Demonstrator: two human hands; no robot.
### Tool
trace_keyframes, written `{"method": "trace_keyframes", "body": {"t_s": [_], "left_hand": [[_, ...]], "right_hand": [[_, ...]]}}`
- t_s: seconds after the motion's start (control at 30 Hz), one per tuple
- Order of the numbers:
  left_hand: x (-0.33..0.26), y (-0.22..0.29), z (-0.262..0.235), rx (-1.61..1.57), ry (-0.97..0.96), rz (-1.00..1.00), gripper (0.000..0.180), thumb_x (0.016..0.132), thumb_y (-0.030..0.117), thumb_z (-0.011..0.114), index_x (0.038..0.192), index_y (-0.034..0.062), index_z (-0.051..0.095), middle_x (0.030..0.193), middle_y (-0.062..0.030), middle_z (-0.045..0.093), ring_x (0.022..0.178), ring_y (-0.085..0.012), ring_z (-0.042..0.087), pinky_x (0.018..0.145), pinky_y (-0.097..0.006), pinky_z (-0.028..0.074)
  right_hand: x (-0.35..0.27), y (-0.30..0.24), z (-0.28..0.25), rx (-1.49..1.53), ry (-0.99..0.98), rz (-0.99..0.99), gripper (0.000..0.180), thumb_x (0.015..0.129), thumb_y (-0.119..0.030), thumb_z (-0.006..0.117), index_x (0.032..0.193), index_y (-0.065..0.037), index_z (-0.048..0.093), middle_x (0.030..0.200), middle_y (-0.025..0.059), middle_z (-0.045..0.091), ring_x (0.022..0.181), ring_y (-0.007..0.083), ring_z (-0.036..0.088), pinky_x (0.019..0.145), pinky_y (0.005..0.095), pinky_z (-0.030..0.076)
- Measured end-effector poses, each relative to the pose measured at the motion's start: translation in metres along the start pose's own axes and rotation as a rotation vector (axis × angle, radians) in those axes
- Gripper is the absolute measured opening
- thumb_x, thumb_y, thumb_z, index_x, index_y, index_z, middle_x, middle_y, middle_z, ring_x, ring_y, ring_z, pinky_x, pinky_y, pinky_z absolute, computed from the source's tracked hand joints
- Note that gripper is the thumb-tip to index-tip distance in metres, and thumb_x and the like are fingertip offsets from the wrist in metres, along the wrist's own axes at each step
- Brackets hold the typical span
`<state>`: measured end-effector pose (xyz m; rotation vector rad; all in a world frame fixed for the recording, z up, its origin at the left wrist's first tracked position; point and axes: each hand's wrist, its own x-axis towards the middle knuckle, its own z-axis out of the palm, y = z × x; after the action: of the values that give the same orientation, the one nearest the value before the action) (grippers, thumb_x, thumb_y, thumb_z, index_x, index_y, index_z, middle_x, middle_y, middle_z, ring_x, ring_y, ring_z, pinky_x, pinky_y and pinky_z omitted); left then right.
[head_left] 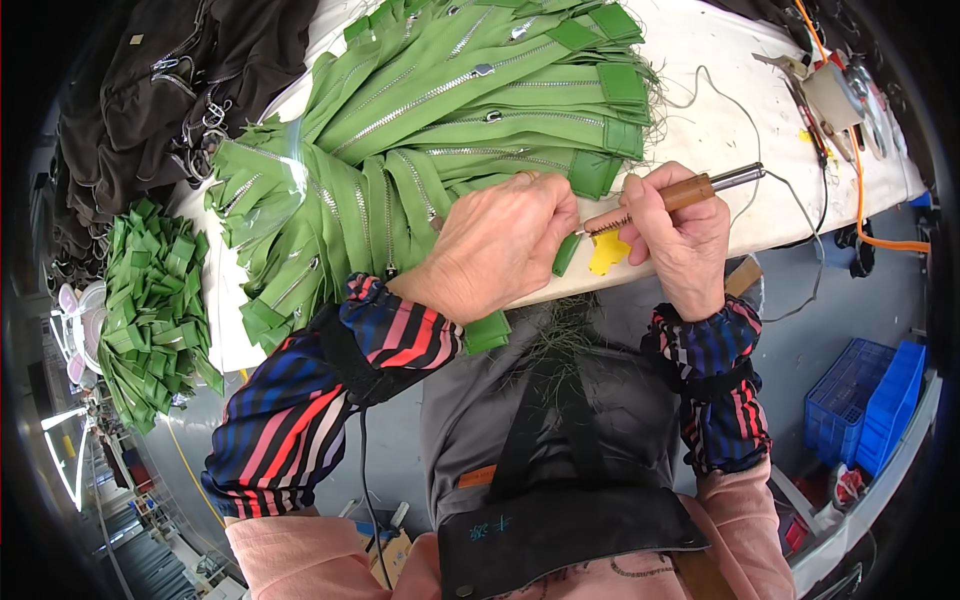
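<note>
Left hand (500,245) lay palm-down on the pile of green zipper strips (440,130), fingers pinched on the end of one green strip (567,253) just below the fingertips. Right hand (680,235) was clenched round a wooden-handled heat tool (690,191); its metal shaft ran out past the knuckles, its tip met the strip end between both hands. A yellow scrap (606,252) sat just under the right fingers. Loose green threads hung off the white table (720,130) edge below.
</note>
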<state>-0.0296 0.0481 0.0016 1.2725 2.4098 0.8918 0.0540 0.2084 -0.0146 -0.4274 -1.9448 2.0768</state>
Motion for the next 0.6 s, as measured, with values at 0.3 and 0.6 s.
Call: {"method": "trace_keyframes", "body": {"t_s": [0.3, 0.6], "left_hand": [[0.000, -0.003, 0.000, -0.037, 0.014, -0.019, 0.010, 0.084, 0.013, 0.052, 0.085, 0.0031, 0.051, 0.077, -0.0157, 0.056, 0.075, -0.0347, 0.057, 0.066, -0.044, 0.044], [-0.029, 0.019, -0.024, -0.284, -0.337, 0.222, 0.012, 0.086, 0.015, 0.058, 0.079, 0.0053, 0.058, 0.075, -0.0053, 0.056, 0.076, -0.0208, 0.052, 0.073, -0.032, 0.040]], "right_hand": [[-0.001, 0.000, 0.001, 0.064, 0.066, -0.012, 0.016, 0.087, -0.014, 0.060, 0.078, -0.002, 0.057, 0.061, 0.0020, 0.056, 0.046, 0.0038, 0.049, 0.041, 0.0170, 0.039], [0.004, 0.005, -0.008, 0.402, 0.246, -0.093, 0.021, 0.091, -0.019, 0.052, 0.081, 0.000, 0.054, 0.057, 0.0066, 0.055, 0.040, 0.0111, 0.048, 0.041, 0.0228, 0.043]]}}
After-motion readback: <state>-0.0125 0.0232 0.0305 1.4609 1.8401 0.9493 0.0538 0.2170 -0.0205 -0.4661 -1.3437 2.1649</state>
